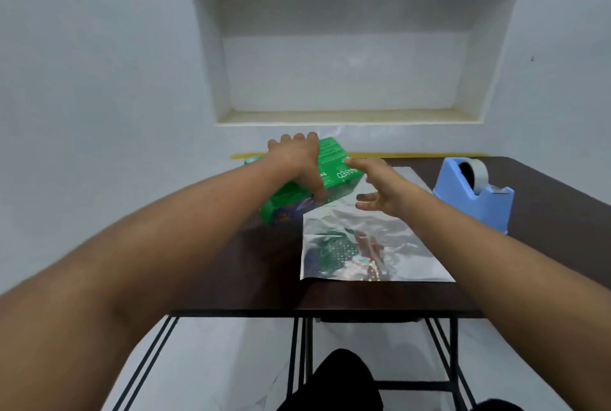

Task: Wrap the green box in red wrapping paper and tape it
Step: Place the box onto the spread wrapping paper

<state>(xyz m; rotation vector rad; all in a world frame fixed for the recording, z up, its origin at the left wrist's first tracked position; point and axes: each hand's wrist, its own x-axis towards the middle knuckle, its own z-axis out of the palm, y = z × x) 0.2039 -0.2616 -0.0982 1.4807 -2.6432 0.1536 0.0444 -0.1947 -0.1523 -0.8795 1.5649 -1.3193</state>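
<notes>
Your left hand (299, 152) grips the green box (330, 159), fingers curled over its far edge, thumb on the near side, box tilted above the worktop (231, 262). Right hand (380, 189) spread, holding nothing, thumb at the box corner. Wrapping paper (390, 245), silver side up, lies flat beside the tape dispenser (472, 192).

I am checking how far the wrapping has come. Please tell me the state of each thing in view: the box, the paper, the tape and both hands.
green box: unwrapped, tilted, held over the table's far left part.
wrapping paper: lying flat on the table, shiny silver side up, not yet folded.
tape dispenser: standing at the right, untouched.
left hand: gripping the box from above.
right hand: open, fingers spread, thumb touching the box.
</notes>
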